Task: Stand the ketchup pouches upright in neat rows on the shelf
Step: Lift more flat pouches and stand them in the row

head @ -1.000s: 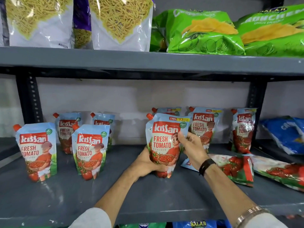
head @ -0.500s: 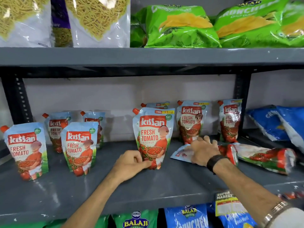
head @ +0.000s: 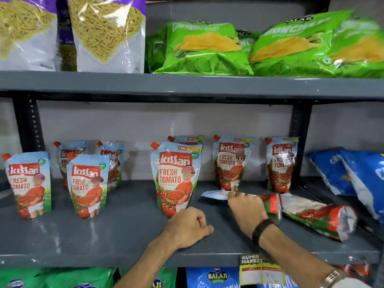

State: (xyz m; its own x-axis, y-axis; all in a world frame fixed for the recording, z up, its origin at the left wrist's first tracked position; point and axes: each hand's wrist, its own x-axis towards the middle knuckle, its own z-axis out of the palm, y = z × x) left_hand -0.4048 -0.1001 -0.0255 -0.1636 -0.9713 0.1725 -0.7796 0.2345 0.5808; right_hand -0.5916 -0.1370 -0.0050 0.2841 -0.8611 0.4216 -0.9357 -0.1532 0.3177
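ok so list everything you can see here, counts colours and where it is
upright ketchup pouches: eight, blue and red, standing on the middle shelf, some behind others
lying ketchup pouches: two, red and green, flat at the shelf's right
noodle snack bags: two, clear with purple, upper shelf left
green chip bags: at least two, upper shelf right
blue bags: two, leaning at middle shelf far right
lower shelf bags: green and blue, partly hidden, count unclear
shelf tag: one, yellow, shelf front edge
left hand: curled, resting on shelf, empty
right hand: on a lying pouch, black wristband
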